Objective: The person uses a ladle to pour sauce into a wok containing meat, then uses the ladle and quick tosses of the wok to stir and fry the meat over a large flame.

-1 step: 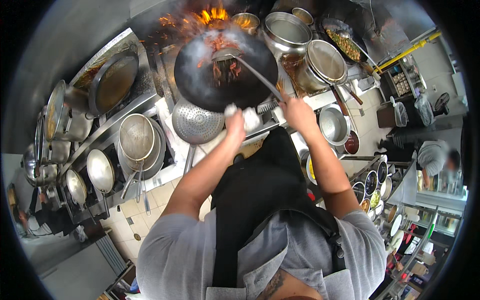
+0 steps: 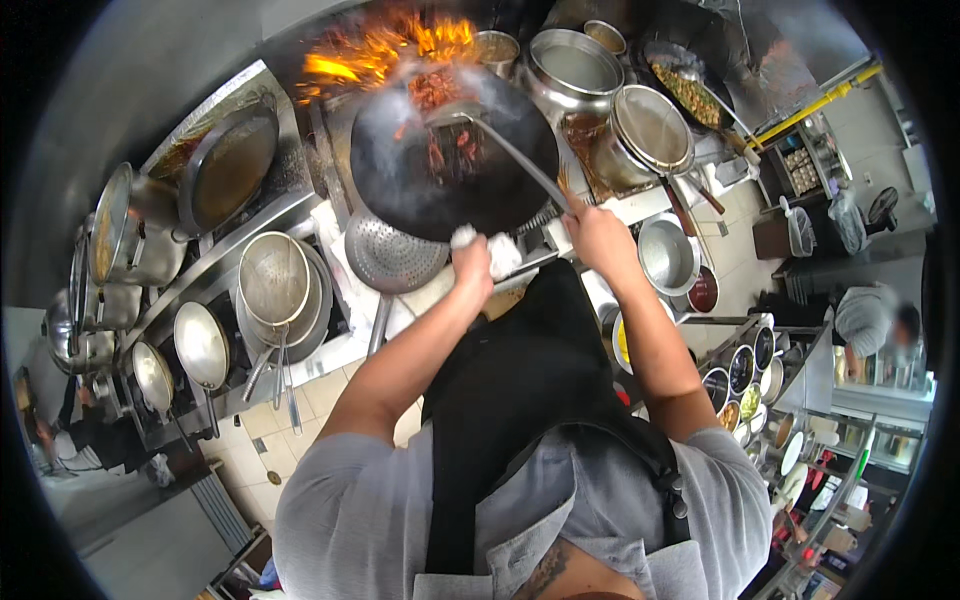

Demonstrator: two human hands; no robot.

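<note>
My right hand [image 2: 600,238] is closed round the long handle of a metal ladle [image 2: 525,162]. The ladle's bowl is down among reddish strips of food [image 2: 435,90] in a large black wok [image 2: 490,200]. At the wok's near rim, my left hand [image 2: 474,264] grips a bunched white cloth [image 2: 503,256]. The cloth hides whether the fingers also grasp a wok handle. Smoke hangs over the wok, blurring the food, and tall flames [image 2: 385,55] rise behind its far left edge. A perforated skimmer [image 2: 395,252] lies just left of my left hand.
Steel pots [image 2: 575,65] stand right of the wok, one topped by a round strainer [image 2: 653,125]. Another wok [image 2: 692,92] holds cooked food at the far right. Stacked strainers [image 2: 274,278] and pans [image 2: 201,343] occupy the left. Two other people are at the far sides.
The flames have grown and spread leftward. The wok has shifted slightly nearer, and both hands have come down a little with the cloth and ladle.
</note>
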